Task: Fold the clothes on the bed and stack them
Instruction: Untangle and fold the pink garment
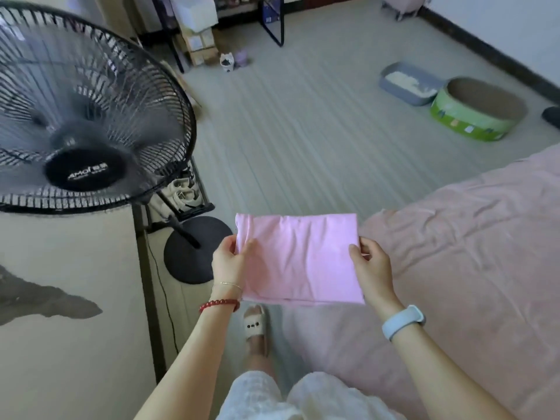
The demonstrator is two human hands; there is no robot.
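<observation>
**Folded Pink Garment Held Clear of the Bed**

The left hand (228, 259) pinched the left edge of the folded pink garment (300, 258); the right hand (372, 268) pinched its right edge. The garment was held flat in the air, beside the near-left edge of the pink-covered bed (472, 237), above the floor (297, 131). A standing fan (88, 116) stood to the left.
</observation>
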